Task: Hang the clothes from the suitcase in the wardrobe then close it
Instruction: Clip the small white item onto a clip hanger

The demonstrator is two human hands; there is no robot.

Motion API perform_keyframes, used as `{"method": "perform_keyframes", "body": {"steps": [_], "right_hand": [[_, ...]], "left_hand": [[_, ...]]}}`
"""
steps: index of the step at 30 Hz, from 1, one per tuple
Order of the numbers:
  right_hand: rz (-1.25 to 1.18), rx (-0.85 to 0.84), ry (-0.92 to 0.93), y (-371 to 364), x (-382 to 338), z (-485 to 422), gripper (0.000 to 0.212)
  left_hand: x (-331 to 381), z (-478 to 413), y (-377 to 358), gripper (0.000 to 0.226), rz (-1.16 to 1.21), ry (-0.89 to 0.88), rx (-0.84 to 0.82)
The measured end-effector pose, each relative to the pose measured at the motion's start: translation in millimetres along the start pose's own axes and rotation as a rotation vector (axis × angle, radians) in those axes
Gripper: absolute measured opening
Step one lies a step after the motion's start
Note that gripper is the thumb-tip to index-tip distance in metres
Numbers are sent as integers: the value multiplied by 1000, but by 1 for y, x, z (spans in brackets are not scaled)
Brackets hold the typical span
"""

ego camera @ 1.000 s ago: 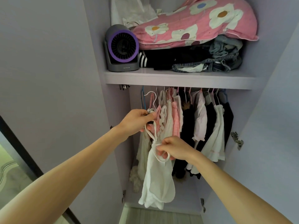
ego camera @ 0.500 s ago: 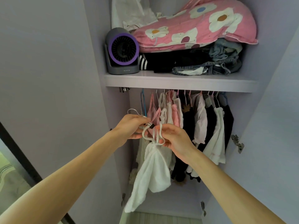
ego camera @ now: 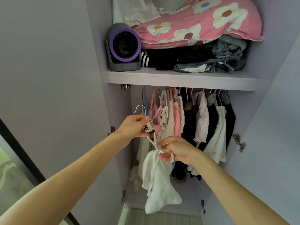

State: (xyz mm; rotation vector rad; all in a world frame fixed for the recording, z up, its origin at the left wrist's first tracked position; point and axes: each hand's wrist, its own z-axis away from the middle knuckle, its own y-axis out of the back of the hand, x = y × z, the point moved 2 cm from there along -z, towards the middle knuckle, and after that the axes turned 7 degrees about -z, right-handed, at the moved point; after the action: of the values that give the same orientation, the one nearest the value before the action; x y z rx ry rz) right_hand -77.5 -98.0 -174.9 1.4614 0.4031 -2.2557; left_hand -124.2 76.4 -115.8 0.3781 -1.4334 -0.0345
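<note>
As right hand [ego camera: 177, 151] drops lower, pinching a strap of white top [ego camera: 155, 176], left hand [ego camera: 134, 125] grips hanger [ego camera: 149, 127].

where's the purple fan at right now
In the head view the purple fan stands at the left end of the wardrobe's top shelf, right beside the pink flowered cushion and above the hanging clothes.

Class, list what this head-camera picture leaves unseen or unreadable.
1. Suitcase: outside the head view.
2. Rail: hidden behind the shelf front.
3. Hanger: mostly covered by the left hand.
4. Fan lettering: too small to read.
5. White garment type: bunched below the right hand.
</note>
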Motion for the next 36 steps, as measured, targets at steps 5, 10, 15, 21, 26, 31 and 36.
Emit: {"method": "perform_keyframes", "body": {"steps": [5,10,15,21,26,31,36], "right_hand": [[-231,59,-18,13,0,-1,52],[-249,-76,53,22,3,2,53],[46,50,229,16,4,2,43],[279,103,423,8,7,4,25],[-50,23,283,7,0,-1,35],[-251,-148,290,4,-2,1,35],[-21,-72,268,-4,5,-3,25]], "left_hand": [[-1,-3,0,23,-5,4,57],[-3,-5,-3,24,60,35,61],[4,-3,-8,23,98,17,28],[12,-2,-5,25,121,-7,11],[5,-3,1,19,125,-18,39],[-3,-3,2,17,163,-1,34],[-1,-1,2,17,138,-21,-4]]}}
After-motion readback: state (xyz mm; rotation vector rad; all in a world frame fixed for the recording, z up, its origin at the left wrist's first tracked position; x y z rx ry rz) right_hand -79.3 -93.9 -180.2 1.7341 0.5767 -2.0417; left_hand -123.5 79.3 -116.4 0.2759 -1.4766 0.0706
